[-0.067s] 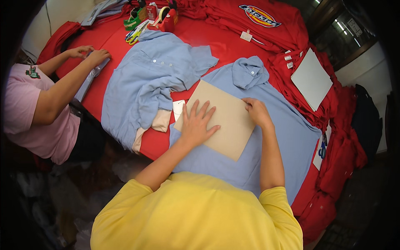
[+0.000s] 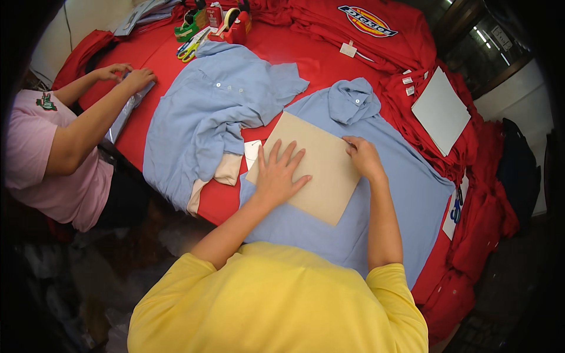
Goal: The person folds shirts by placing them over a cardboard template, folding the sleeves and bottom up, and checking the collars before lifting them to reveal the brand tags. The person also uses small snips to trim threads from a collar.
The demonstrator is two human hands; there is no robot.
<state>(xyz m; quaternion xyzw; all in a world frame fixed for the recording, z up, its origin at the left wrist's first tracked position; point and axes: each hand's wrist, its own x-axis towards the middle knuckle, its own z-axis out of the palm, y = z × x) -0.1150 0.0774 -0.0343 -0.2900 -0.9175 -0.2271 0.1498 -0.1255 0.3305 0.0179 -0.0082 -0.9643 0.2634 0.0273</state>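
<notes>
Cardboard sheet (image 2: 321, 188) lies flat on the spread blue shirt (image 2: 406, 176), along the shirt's left edge; take that shirt as the reference for all positions. Left hand (image 2: 279, 176): palm down on the sheet, fingers spread wide, nothing grasped. Right hand (image 2: 364, 159): fingers curled and narrow at the sheet's far right edge; from where I stand, I cannot tell whether they pinch it. A white tag (image 2: 252, 152) sits left of the shirt, just beside the sheet. Further left, a second blue shirt (image 2: 206, 100) lies rumpled on the red-covered desk (image 2: 288, 50). Beyond that second garment, and well apart from the reference shirt, are yellow-handled scissors (image 2: 189, 53) and a red tape dispenser (image 2: 234, 32). Right of the reference shirt, a pale board (image 2: 441, 112) rests on red garments (image 2: 406, 129). Far left of it, a co-worker (image 2: 65, 159) in pink handles a clear-wrapped bundle (image 2: 125, 115).
</notes>
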